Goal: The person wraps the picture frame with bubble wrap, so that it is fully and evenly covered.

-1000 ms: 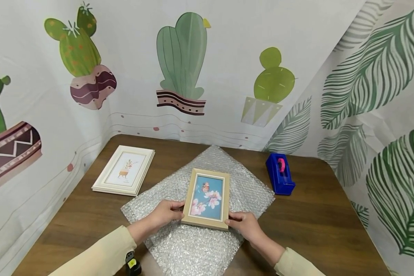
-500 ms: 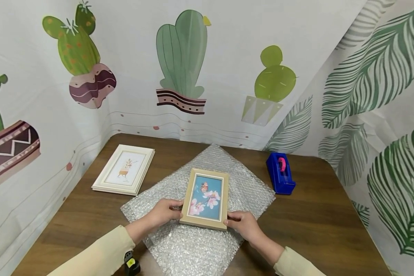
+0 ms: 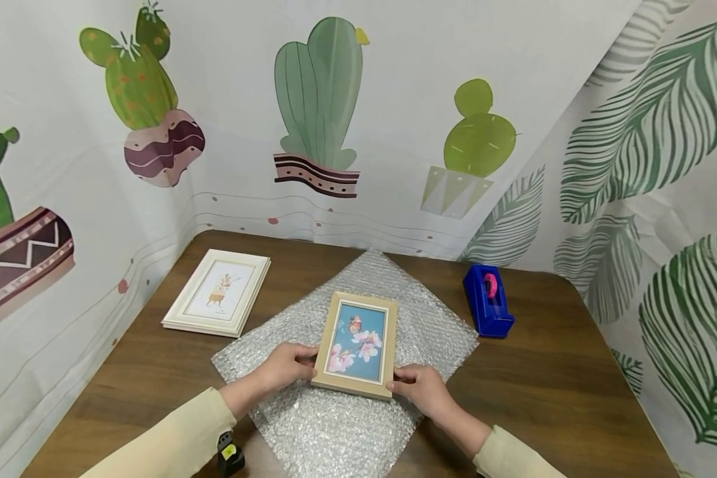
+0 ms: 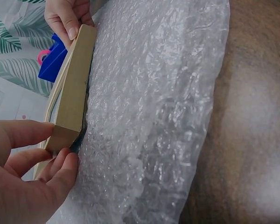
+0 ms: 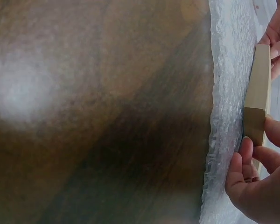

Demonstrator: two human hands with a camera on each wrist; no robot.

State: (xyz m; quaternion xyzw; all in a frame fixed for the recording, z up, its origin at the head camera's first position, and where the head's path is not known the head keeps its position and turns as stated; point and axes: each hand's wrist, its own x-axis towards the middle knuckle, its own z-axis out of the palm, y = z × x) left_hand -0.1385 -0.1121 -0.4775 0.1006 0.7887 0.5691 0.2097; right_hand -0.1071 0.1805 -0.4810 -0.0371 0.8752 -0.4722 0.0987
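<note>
A light wooden picture frame [image 3: 358,345] with a blue flower picture sits over the middle of a sheet of bubble wrap [image 3: 346,431], which is turned cornerwise on the table. My left hand [image 3: 283,368] grips the frame's lower left corner, thumb on top and fingertips under its edge, as the left wrist view shows with the same hand [image 4: 32,172]. At the lower right corner my right hand [image 3: 421,388] pinches the frame likewise; in the right wrist view the fingers [image 5: 246,151] reach the frame's underside. The frame's near edge looks slightly raised off the wrap.
Two stacked white picture frames [image 3: 218,292] lie at the left of the brown table [image 3: 550,398], close to the wrap's left corner. A blue tape dispenser [image 3: 488,302] with a pink roll stands to the right. A patterned curtain [image 3: 388,119] hangs behind the table.
The wooden frame has shifted very slightly to the left on the bubble wrap, with both hands still holding its lower corners. The head view has moved a little.
</note>
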